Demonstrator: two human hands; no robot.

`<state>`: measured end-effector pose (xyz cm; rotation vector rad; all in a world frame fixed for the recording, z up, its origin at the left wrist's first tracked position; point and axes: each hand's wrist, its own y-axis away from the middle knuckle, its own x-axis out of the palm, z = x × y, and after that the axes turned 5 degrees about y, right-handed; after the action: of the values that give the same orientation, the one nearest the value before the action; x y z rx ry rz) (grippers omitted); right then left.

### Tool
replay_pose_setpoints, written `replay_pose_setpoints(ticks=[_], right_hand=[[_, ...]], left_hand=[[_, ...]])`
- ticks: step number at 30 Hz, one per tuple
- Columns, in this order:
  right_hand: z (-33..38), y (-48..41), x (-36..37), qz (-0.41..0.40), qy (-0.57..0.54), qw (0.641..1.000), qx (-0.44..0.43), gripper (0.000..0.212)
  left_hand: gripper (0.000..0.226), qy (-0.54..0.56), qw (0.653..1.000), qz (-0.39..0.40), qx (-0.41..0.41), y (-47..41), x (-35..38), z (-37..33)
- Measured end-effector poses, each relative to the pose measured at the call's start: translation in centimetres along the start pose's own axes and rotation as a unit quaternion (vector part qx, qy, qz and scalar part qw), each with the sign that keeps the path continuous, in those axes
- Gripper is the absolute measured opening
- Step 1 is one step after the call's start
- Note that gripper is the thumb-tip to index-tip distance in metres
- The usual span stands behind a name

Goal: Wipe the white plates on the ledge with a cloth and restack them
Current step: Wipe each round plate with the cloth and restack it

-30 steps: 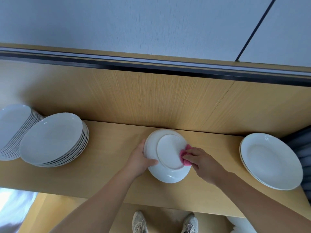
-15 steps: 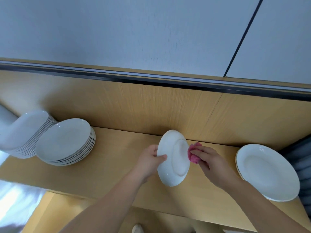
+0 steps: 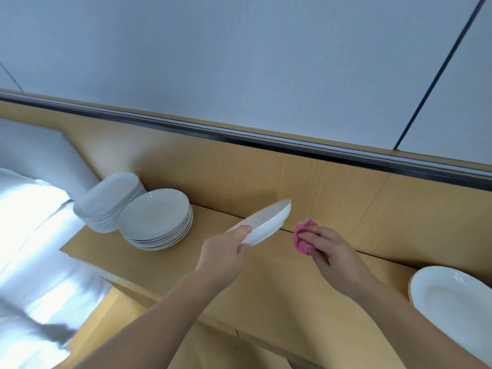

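**Plate held off ledge; cloth apart from it**

The left hand (image 3: pixel 226 251) is curled round the near rim of a white plate (image 3: pixel 266 222), thumb on top. The plate is held above the wooden ledge (image 3: pixel 266 283) and tilted, with its far rim raised. A bunched pink cloth (image 3: pixel 303 237) is gripped in the curled fingers of the right hand (image 3: pixel 331 249), just right of the plate and not touching it. Whether this hand rests on the ledge cannot be told.

At the ledge's left end a round stack (image 3: pixel 157 219) is seen, with an oval stack (image 3: pixel 111 201) close behind it. At the right edge more plates (image 3: pixel 452 296) are stacked, partly cut off. A wood panel (image 3: pixel 332 187) is noted behind the ledge, a pale wall (image 3: pixel 239 62) above it, and white bedding (image 3: pixel 29 222) to the left.
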<state>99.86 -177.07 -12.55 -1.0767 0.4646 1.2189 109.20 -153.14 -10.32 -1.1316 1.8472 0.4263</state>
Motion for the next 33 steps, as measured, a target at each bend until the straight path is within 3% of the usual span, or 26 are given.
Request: replay_pose_setpoints(ticks=[4,7,11,33], right_hand=[[1.3,-2.4,1.8,0.017,0.001,0.999,-0.028,0.033],[2.3,-4.1,3.4,0.03,0.002,0.999,-0.043,0.035],[4.2,-6.0,5.0,0.044,0.004,0.997,-0.057,0.032],[7.2,-9.1,10.8,0.101,0.023,0.995,-0.003,0.03]], left_hand=[[0.039,-0.108,0.986,-0.078,0.1,1.1,-2.2,3.3],[0.047,-0.153,0.975,-0.113,0.115,1.6,-3.2,6.9],[0.037,-0.183,0.964,-0.138,0.131,1.8,-5.0,11.0],[0.048,-0.227,0.973,-0.007,0.03,0.4,-6.4,22.2]])
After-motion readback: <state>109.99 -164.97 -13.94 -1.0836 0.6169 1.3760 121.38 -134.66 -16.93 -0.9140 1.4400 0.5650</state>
